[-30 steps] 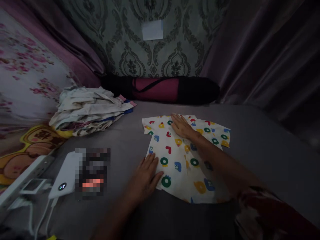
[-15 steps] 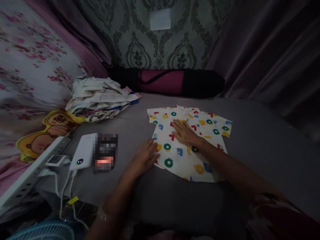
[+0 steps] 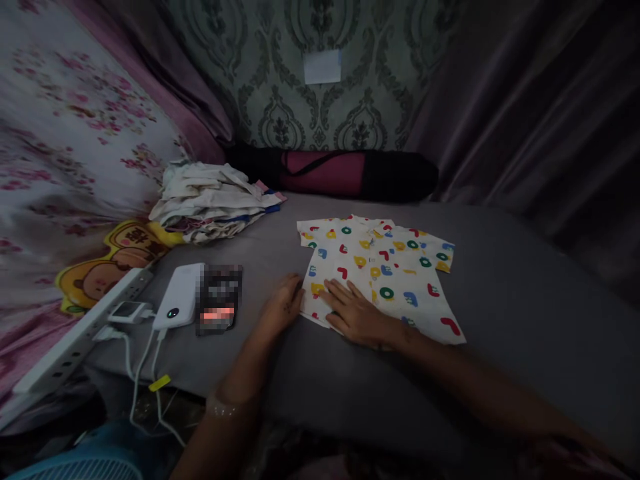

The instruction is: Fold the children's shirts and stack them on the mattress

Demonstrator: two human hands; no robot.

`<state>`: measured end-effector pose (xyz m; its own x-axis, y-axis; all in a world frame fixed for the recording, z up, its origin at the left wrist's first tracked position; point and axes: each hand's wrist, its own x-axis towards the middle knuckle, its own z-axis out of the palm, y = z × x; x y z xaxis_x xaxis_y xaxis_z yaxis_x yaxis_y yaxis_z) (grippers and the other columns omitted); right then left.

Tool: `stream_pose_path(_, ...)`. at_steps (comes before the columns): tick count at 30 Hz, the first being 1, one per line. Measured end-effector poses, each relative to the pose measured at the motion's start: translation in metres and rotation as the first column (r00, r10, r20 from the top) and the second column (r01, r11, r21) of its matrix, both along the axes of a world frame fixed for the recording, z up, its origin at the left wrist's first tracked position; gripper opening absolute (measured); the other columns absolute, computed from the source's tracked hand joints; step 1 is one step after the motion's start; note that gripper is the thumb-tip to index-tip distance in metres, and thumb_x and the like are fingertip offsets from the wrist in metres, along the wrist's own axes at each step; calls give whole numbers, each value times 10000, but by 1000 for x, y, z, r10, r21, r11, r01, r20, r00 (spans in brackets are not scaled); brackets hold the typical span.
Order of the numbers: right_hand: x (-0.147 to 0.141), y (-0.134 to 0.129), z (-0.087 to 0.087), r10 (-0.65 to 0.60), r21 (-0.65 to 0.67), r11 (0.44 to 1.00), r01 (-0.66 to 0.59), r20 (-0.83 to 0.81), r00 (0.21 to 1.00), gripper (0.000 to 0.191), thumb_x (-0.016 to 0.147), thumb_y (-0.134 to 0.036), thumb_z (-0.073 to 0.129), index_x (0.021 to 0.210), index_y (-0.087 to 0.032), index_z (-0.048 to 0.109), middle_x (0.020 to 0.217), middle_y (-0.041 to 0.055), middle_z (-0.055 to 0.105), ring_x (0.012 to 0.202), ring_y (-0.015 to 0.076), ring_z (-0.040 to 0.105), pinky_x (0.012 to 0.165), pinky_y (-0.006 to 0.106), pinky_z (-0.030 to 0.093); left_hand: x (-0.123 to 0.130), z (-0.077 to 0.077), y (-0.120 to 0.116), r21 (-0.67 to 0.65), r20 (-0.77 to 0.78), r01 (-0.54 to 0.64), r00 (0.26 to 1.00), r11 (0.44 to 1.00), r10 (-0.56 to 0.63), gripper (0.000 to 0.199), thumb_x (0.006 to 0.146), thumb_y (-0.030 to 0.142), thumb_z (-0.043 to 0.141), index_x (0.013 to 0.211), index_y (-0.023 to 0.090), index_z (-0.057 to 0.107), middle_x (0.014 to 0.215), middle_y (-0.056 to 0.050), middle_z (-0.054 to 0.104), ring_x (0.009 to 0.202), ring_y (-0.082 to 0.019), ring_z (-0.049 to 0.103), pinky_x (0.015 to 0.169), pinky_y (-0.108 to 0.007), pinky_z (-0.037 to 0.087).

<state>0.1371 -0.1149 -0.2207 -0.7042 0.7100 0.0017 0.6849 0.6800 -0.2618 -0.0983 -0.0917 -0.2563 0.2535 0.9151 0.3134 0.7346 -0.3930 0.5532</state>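
Observation:
A small white short-sleeved shirt [image 3: 385,260] with a colourful print of letters and shapes lies spread flat on the grey bed sheet [image 3: 515,287], its collar toward the wall. My right hand [image 3: 355,313] rests flat on the lower left part of the shirt, fingers spread, and covers some of the hem. Beside the shirt's left edge, my left hand [image 3: 284,301] touches the cloth and the sheet with its fingertips. Its fingers are stretched out, and I see nothing held in it.
A pile of folded clothes [image 3: 210,197] lies at the back left. A black and pink long bag [image 3: 325,172] runs along the wall. On the left are a white power bank [image 3: 180,293], a blurred dark phone [image 3: 219,300], a power strip [image 3: 80,340], a yellow cushion [image 3: 100,280] and a blue fan [image 3: 85,463].
My right hand has slid from the shirt's upper middle down to its lower left. The left hand has shifted slightly left along the edge. The camera view has tilted up a little.

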Motion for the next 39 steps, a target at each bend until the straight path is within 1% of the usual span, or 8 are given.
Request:
stream_pose_path(10, -20, -71, 15, 206, -83, 970, -227, -211, 956, 654, 958, -457, 410, 1484, -78, 322, 1558, 182, 241, 1461, 267, 134, 1190, 487, 94, 1, -1, -1, 5, 44, 8, 999, 1000, -8, 346, 911, 348, 425, 1173, 155, 539, 1218, -139, 604, 1156, -248, 562, 1004, -432, 455)
stream_pose_path(14, 2, -62, 33, 207, -271, 903, -333, -406, 890, 456, 995, -388, 360, 1391, -208, 496, 1433, 70, 504, 1365, 162, 392, 1154, 351, 277, 4, 5, 3, -30, -9, -51, 999, 998, 51, 348, 903, 367, 450, 1171, 163, 538, 1140, -128, 627, 1069, -258, 595, 933, -443, 492)
stream_pose_path(16, 28, -33, 34, 11, -310, 936, -167, -447, 894, 441, 1011, -383, 287, 1329, -240, 558, 1353, 35, 583, 1284, 141, 492, 1086, 316, 384, 13, 12, 10, -20, -71, -57, 996, 998, 55, 365, 900, 367, 465, 1195, 161, 525, 1158, -139, 616, 1090, -273, 587, 942, -460, 482)
stream_pose_path(18, 62, 9, 28, -228, -203, 967, 155, -413, 882, 477, 992, -459, 292, 1296, -238, 587, 1393, 53, 546, 1306, 193, 471, 1108, 386, 360, 30, 21, 18, -11, -134, -6, 991, 1000, 4, 411, 894, 369, 486, 1247, 159, 499, 1259, -158, 572, 1194, -286, 537, 1003, -464, 441)
stream_pose_path(21, 111, 68, 14, -487, 18, 864, 503, -228, 843, 558, 974, -498, 285, 1349, -173, 539, 1476, 110, 440, 1409, 251, 312, 1170, 450, 220, 69, 35, 29, -89, -239, 117, 962, 989, -135, 564, 887, 428, 510, 1355, 124, 429, 1462, -193, 411, 1395, -312, 329, 1129, -471, 298)
stream_pose_path(25, 143, 99, -3, -668, 45, 744, 666, 21, 744, 631, 976, -502, 197, 1468, -147, 372, 1577, 130, 232, 1457, 293, 162, 1164, 545, 130, 113, 38, 34, -279, -348, 266, 868, 923, -355, 701, 925, 562, 380, 1450, 101, 326, 1564, -196, 226, 1464, -331, 128, 1168, -532, 148)
stream_pose_path(32, 133, 50, -17, -543, 28, 839, 543, 88, 835, 709, 950, -586, 173, 1518, -171, 256, 1602, 112, 135, 1466, 310, 97, 1166, 556, 96, 119, 16, 28, -217, -382, 258, 865, 941, -325, 685, 957, 553, 298, 1486, 117, 278, 1574, -187, 191, 1466, -318, 124, 1173, -543, 105)
stream_pose_path(39, 104, -25, -9, -447, 16, 895, 447, 74, 892, 640, 980, -496, 238, 1502, -130, 294, 1585, 152, 177, 1464, 292, 115, 1163, 564, 100, 119, 28, -7, -247, -389, 281, 848, 928, -360, 709, 952, 566, 313, 1470, 82, 309, 1562, -221, 199, 1458, -337, 145, 1159, -563, 151)
